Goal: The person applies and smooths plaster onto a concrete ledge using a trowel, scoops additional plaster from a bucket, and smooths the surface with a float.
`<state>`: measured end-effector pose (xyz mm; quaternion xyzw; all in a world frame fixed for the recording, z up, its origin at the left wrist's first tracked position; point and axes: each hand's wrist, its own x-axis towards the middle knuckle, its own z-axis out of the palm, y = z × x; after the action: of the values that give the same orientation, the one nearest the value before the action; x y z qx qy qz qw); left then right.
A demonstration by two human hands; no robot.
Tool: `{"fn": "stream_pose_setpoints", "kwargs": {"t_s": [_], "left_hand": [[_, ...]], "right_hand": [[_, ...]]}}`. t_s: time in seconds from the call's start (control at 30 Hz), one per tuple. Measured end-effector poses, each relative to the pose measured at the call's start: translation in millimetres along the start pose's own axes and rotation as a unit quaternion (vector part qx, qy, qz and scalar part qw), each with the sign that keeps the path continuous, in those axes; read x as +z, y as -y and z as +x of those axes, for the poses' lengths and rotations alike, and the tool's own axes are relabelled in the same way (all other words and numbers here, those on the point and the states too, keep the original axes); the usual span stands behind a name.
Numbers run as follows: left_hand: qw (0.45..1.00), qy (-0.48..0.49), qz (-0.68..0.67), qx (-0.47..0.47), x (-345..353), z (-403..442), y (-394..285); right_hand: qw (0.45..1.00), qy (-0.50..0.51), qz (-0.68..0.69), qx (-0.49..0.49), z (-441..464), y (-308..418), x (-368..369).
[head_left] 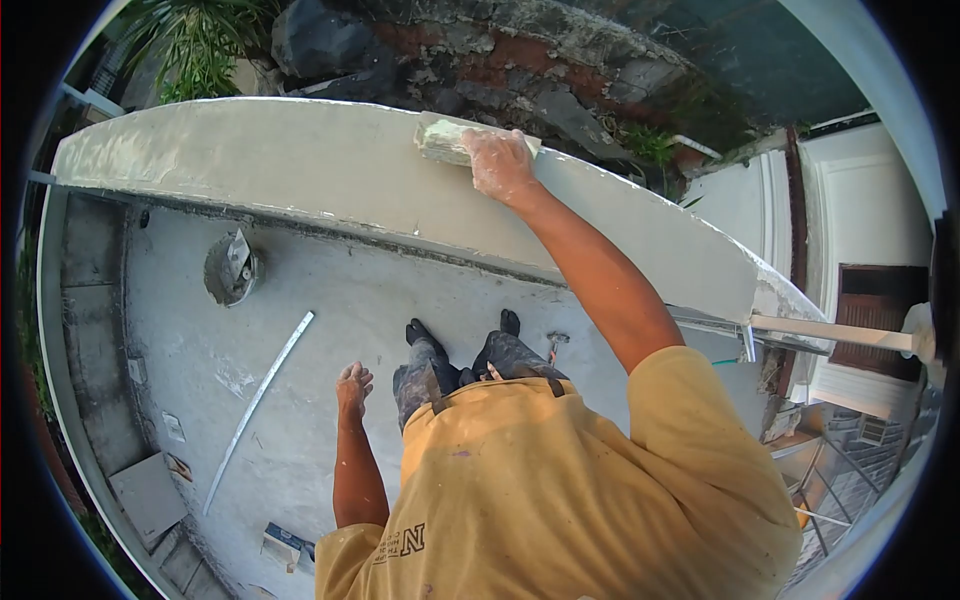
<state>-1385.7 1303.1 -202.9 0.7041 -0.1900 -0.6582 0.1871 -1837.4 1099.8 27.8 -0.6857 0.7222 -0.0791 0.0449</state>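
Note:
A pale plastering float point(440, 138) lies against the top of the curved, grey-plastered wall point(300, 150), near its far edge. My right hand point(500, 165), dusted with white plaster, is closed around the float, and the arm is stretched forward. My left hand point(355, 388) hangs at my left side above the floor, its fingers curled in with nothing visible in them. Wet-looking smears show on the wall's left part.
A bucket point(228, 275) with a trowel in it stands on the concrete floor point(330, 250). A long metal straightedge point(262, 405) lies to my left, with a flat tool point(285, 545) behind it. Rocks point(320, 45) drop away beyond the wall. A metal frame point(825, 490) is at right.

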Motion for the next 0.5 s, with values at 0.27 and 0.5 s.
{"fn": "stream_pose_setpoints", "kwargs": {"t_s": [0.27,0.5], "left_hand": [[0.999,0.000,0.048,-0.014,34.0,-1.8,28.5],[1.000,-0.015,-0.009,-0.020,67.4,-37.2,74.4]], "right_hand": [[0.941,0.102,-0.166,0.277,-266.9,-282.4,-54.0],[0.947,0.095,-0.147,0.271,-253.2,-264.4,-47.8]]}}
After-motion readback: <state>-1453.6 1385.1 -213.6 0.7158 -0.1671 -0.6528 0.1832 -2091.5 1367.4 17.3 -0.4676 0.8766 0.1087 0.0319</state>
